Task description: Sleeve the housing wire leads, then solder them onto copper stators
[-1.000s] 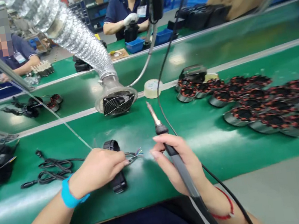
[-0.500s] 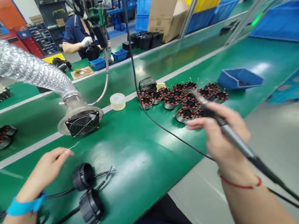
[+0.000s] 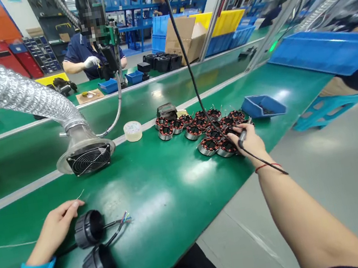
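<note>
Nearer us than the fan [image 3: 89,159], our left hand [image 3: 54,227] pinches thin wire [image 3: 80,194] beside 2 black collars [image 3: 83,233]; right of the fan, our right hand [image 3: 251,141] grips an iron [image 3: 242,137], best angled off nearby wound rings [image 3: 207,148].

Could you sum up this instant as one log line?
left hand: pinching thin wire | right hand: holding soldering iron, at wound rings

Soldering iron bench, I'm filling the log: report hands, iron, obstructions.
Left hand pinching thin wire. Right hand gripping soldering iron, beside wound rings. Black cable crossing in front of rings.
</note>
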`<act>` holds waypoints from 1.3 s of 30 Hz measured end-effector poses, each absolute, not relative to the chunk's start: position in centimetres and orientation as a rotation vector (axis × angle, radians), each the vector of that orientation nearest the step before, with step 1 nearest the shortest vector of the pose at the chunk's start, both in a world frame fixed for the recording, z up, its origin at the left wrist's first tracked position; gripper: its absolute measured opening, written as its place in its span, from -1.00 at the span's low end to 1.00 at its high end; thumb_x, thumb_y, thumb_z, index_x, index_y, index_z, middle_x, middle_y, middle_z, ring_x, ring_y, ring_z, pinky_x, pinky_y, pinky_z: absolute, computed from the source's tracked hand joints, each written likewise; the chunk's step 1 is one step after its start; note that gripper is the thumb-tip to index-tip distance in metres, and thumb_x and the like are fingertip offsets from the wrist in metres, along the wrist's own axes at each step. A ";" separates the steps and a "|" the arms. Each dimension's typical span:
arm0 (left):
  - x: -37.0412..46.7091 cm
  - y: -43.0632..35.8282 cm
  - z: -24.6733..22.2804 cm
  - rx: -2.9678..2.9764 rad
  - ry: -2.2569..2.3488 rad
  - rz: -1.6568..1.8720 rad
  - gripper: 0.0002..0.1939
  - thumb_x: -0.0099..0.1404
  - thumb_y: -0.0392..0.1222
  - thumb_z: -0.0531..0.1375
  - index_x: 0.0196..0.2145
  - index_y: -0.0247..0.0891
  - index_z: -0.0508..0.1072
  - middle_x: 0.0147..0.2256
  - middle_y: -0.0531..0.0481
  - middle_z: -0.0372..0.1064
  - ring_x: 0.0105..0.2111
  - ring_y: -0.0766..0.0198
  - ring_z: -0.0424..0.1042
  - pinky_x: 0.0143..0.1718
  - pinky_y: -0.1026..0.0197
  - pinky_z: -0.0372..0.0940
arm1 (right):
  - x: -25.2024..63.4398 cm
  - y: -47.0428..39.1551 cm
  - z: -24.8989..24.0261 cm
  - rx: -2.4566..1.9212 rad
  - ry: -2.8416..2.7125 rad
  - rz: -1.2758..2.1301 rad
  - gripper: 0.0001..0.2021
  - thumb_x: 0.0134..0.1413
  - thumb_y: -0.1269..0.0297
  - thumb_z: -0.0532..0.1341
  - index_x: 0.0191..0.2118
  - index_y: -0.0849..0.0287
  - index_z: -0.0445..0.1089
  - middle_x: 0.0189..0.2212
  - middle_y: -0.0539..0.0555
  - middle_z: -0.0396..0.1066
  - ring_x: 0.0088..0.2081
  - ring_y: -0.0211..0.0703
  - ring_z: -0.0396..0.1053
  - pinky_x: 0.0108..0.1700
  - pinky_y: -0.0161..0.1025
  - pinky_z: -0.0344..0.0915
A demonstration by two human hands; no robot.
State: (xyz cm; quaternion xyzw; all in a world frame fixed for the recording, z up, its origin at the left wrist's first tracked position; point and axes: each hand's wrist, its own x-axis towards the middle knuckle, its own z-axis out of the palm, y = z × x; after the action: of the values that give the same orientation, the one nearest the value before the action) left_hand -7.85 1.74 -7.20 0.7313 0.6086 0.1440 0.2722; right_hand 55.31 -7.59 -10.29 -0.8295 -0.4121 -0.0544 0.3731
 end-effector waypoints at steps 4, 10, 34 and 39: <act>-7.2 1.6 -7.3 1.937 1.642 0.426 -0.43 0.18 0.27 0.02 -0.26 -0.25 0.57 -0.43 -0.02 0.47 -0.37 0.16 0.43 -0.31 0.26 0.31 | 53.0 -7.8 -9.9 -2.228 -1.023 -0.071 -0.52 -0.07 0.01 0.22 -0.03 0.09 0.22 -0.06 0.21 0.47 -0.15 0.18 0.45 -0.10 0.12 0.32; -4.6 -0.3 -5.8 1.820 1.462 0.404 -0.47 0.24 0.23 0.04 -0.26 -0.28 0.55 -0.37 -0.06 0.47 -0.38 0.18 0.39 -0.33 0.25 0.27 | 46.6 -6.7 -8.9 -2.219 -1.173 0.002 -0.53 0.00 0.04 0.18 0.03 0.09 0.21 -0.04 0.18 0.47 -0.16 0.16 0.47 -0.14 0.05 0.33; -2.5 -2.4 -6.6 1.273 1.082 0.622 -0.69 0.17 0.00 0.19 -0.32 -0.33 0.31 -0.45 0.02 0.35 -0.56 0.42 0.30 -0.55 0.35 0.13 | 26.0 -3.2 -7.3 -1.577 -2.169 -0.404 -0.78 0.19 0.37 0.06 -0.10 0.22 0.38 -0.40 0.16 0.37 -0.24 0.04 0.24 -0.15 -0.06 0.17; -2.2 -2.6 -6.2 1.199 1.169 0.619 -0.72 0.16 -0.04 0.21 -0.36 -0.34 0.34 -0.56 0.15 0.16 -0.62 0.50 0.06 -0.60 0.38 -0.05 | 21.2 -6.4 -7.5 -1.276 -2.312 -0.172 -0.79 0.22 0.36 0.08 -0.07 0.15 0.35 -0.34 0.11 0.41 -0.23 -0.02 0.27 -0.10 -0.07 0.19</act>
State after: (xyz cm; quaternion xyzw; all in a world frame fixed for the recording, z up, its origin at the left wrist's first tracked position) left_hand -2.21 -2.58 -6.22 0.5230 0.5099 0.2701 0.6273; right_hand 21.22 -6.36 -7.52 -0.4676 -0.8469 -0.0629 0.2452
